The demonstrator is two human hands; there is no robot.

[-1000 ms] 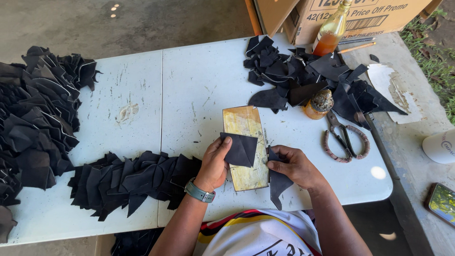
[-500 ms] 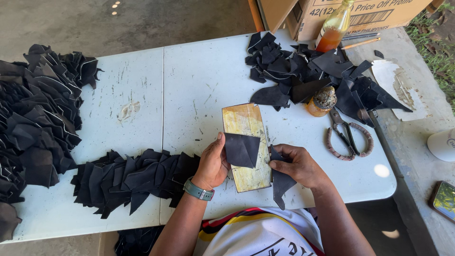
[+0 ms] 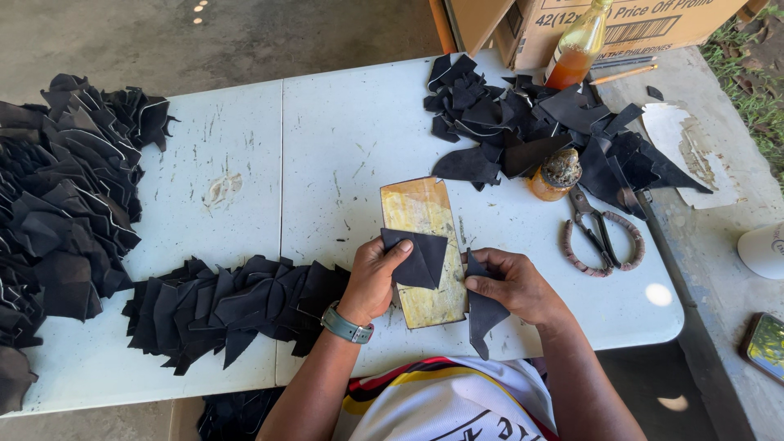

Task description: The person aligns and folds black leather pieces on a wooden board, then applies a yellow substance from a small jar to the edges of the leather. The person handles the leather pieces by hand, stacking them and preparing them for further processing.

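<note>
At the near edge of a white folding table (image 3: 343,139), seen from above. Left hand (image 3: 374,278) pinches a folded black leather piece (image 3: 418,258), thumb on top, holding it down on a yellowish worn board (image 3: 421,214) that lies flat between the two hands. Right hand (image 3: 510,283) is curled around a second black piece (image 3: 483,314), which hangs down past the table edge to a point; the fingers are closed on its upper end, and how much of it sits inside the hand is hidden. A grey watch (image 3: 346,326) on the left wrist.

Hard to read: the board's lower left corner is covered by the left hand. The black heap on the far left (image 3: 57,212) runs out of frame, so its full extent is not visible. Cardboard box (image 3: 629,20) is cut off at the top.

Around: a row of overlapped black pieces (image 3: 220,306) lies just left of the left forearm. A loose pile of black offcuts (image 3: 531,131) sits at the far right of the table. Near it, a small amber jar (image 3: 555,174) with a crusted top, and scissors (image 3: 600,237) with wrapped handles, lying flat. A bottle of orange liquid (image 3: 574,51) stands behind the offcuts. A pencil (image 3: 622,75) lies beside it.
</note>
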